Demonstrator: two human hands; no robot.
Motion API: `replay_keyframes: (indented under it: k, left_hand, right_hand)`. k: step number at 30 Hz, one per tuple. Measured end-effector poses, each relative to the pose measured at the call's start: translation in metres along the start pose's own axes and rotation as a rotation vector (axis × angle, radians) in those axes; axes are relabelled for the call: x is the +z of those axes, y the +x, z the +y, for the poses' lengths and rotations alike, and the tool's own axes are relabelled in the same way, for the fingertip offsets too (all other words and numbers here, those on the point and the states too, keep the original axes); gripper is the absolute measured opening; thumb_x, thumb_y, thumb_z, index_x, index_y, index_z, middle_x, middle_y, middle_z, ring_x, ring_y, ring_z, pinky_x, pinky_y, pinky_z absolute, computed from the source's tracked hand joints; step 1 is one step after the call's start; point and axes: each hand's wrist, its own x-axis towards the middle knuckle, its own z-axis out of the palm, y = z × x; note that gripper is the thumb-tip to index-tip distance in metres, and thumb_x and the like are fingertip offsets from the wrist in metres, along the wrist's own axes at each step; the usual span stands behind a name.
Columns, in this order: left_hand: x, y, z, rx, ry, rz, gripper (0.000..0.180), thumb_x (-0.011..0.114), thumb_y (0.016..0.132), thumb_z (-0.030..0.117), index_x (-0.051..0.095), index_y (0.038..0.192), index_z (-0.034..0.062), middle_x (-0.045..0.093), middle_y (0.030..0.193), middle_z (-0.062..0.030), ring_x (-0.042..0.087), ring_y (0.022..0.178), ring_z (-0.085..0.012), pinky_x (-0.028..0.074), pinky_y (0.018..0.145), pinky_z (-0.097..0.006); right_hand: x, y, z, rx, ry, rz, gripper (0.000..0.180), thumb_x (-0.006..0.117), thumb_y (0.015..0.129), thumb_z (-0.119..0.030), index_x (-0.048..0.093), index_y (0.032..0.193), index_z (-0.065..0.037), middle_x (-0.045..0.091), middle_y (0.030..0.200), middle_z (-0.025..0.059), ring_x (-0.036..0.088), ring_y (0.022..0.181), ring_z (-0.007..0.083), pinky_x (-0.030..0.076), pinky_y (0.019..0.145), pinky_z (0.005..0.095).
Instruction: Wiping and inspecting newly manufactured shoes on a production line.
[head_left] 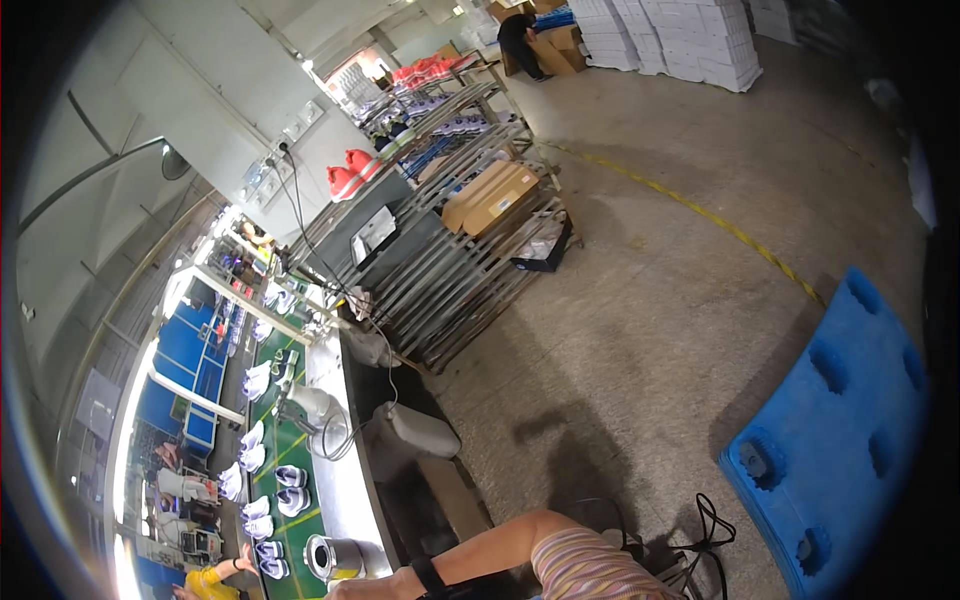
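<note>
while shoes (292, 501) line the belt (283, 448), a can (344, 558) stands by one hand (368, 588).

Noting shoes (291, 502) in pairs along the conveyor belt (288, 432), left. Finding a can (337, 566) at the near end of the bench (347, 495), directly right of the belt. Logging a carton (497, 196) on the rack (440, 297) beyond. Locating pallets (815, 450) at right; tracing a floor line (702, 209) between rack and pallets.
</note>
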Motion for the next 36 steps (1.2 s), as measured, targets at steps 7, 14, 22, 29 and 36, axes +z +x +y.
replay_keyframes:
  k: [7, 14, 22, 29, 36]
  left_hand:
    - [0.004, 0.046, 0.084, 0.091, -0.162, 0.094, 0.040, 0.053, 0.074, 0.012, 0.053, 0.113, 0.0025, 0.059, 0.103, -0.0186, 0.057, 0.094, -0.0315, 0.044, 0.084, -0.039]
    - [0.057, -0.170, -0.092, -0.476, -0.137, -0.018, 0.040, 0.054, 0.073, 0.010, 0.052, 0.112, 0.0015, 0.061, 0.100, -0.0189, 0.059, 0.090, -0.0314, 0.046, 0.081, -0.036]
    - [0.070, -0.457, -0.112, -1.004, -0.131, -0.065, 0.027, 0.058, 0.059, 0.002, 0.056, 0.085, 0.0068, 0.057, 0.075, -0.0168, 0.056, 0.075, -0.0361, 0.044, 0.067, -0.043]
    - [0.206, -0.509, -0.095, -1.112, -0.403, -0.121, 0.025, 0.060, 0.060, 0.005, 0.052, 0.084, 0.0060, 0.053, 0.079, -0.0176, 0.050, 0.075, -0.0356, 0.040, 0.066, -0.044]
    - [0.156, -0.521, -0.146, -1.088, -0.992, -0.157, 0.032, 0.060, 0.070, 0.005, 0.049, 0.100, -0.0014, 0.052, 0.097, -0.0197, 0.050, 0.090, -0.0326, 0.042, 0.082, -0.038]
  right_hand:
    - [-0.001, -0.009, 0.000, 0.147, 0.003, 0.018, 0.007, 0.063, 0.075, -0.010, 0.065, 0.080, -0.006, 0.062, 0.078, 0.0085, 0.060, 0.071, 0.0203, 0.046, 0.061, 0.0299]
    - [0.088, -0.006, 0.042, 0.416, 0.293, -0.369, 0.018, 0.059, 0.075, -0.007, 0.056, 0.092, 0.000, 0.056, 0.087, 0.0111, 0.056, 0.080, 0.0227, 0.046, 0.071, 0.0307]
    - [0.280, -0.025, 0.089, 0.730, 0.451, -0.914, 0.024, 0.062, 0.079, -0.011, 0.057, 0.101, -0.004, 0.055, 0.090, 0.0111, 0.057, 0.087, 0.0234, 0.047, 0.074, 0.0312]
    - [0.473, -0.108, 0.143, 1.051, 0.221, -0.924, 0.085, 0.070, 0.074, -0.024, 0.017, 0.135, 0.003, 0.035, 0.130, 0.0235, 0.042, 0.115, 0.0315, 0.037, 0.093, 0.0356]
    - [0.499, -0.138, 0.182, 1.404, 0.212, -0.586, 0.085, 0.069, 0.070, -0.007, 0.017, 0.137, -0.005, 0.038, 0.121, 0.0166, 0.045, 0.110, 0.0244, 0.041, 0.090, 0.0339]
